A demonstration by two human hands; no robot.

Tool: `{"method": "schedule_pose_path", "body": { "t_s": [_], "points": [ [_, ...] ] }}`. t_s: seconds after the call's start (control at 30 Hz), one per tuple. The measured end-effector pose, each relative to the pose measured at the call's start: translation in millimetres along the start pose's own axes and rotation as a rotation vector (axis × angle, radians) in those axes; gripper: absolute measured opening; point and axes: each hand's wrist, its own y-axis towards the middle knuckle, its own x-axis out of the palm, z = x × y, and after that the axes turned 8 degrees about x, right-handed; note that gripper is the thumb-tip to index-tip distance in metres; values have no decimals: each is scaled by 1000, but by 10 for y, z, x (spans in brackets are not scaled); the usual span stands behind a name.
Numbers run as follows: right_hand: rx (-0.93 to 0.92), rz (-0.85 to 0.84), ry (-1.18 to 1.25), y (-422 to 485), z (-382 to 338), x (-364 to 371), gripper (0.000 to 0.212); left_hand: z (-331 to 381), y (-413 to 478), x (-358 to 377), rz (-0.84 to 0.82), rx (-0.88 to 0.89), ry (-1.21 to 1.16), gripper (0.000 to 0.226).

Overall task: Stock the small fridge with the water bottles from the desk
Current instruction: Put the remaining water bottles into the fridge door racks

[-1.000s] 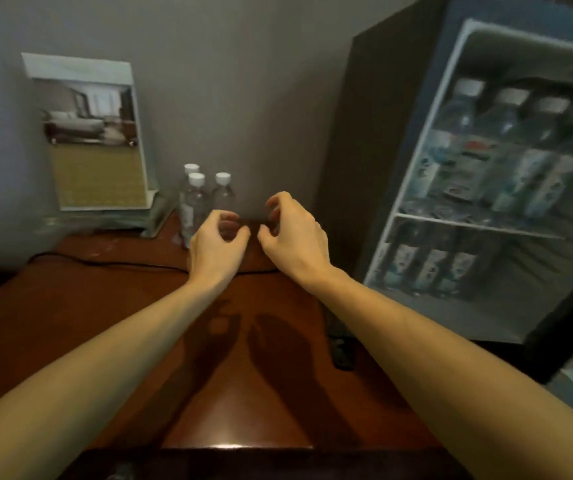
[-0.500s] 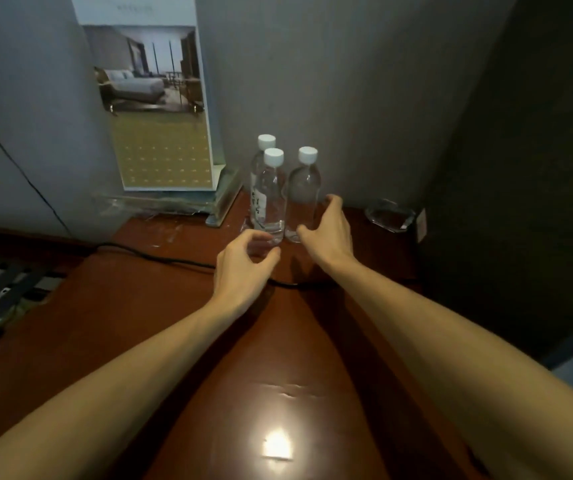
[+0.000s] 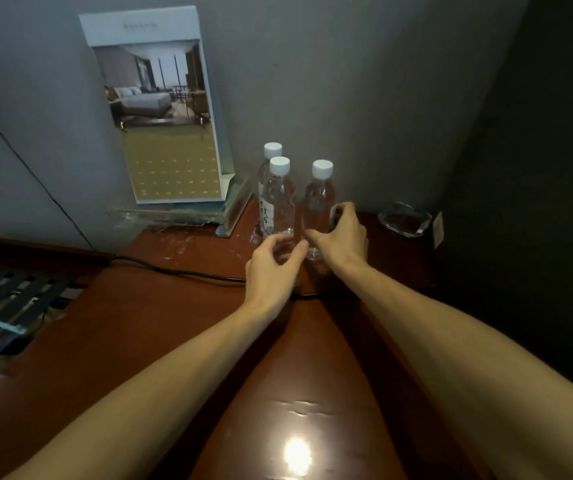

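Three clear water bottles with white caps stand together at the back of the brown desk (image 3: 160, 341). The right bottle (image 3: 318, 199) has my right hand (image 3: 342, 239) wrapped around its lower half, thumb on its left side and fingers on its right. My left hand (image 3: 271, 268) hovers with curled, parted fingers just in front of the base of the front bottle (image 3: 279, 202). Half hidden behind that one stands the rear bottle (image 3: 267, 168). The fridge's dark side (image 3: 537, 168) fills the right edge; its inside is out of view.
A standing calendar (image 3: 167, 133) in a clear holder is left of the bottles. A glass ashtray (image 3: 403, 220) sits at the desk's back right. A black cable (image 3: 181, 271) runs across the desk under my hands. A slatted dark object (image 3: 8, 296) lies off the left edge.
The view swung left off the open fridge onto the desk. Both hands reached forward to the bottles, and my right hand closed around the right bottle.
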Motion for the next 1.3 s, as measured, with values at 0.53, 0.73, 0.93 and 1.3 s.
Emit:
{"method": "schedule_pose_path", "body": {
  "t_s": [0.53, 0.73, 0.93, 1.3],
  "points": [
    [-325, 126, -96, -1572, -107, -1272, 46, 1273, -964, -213, 48, 220, 25, 51],
    [-446, 147, -57, -2067, -201, -1810, 55, 1811, -1474, -356, 139, 230, -13, 57],
    [-516, 212, -25, -2495, -206, -2433, 57, 2323, -1884, -316, 95, 332, -115, 51],
    [-546, 599, -274, -3029, 26, -3738, 49, 3189, -2614, 305, -61, 510, -303, 44]
  ]
}}
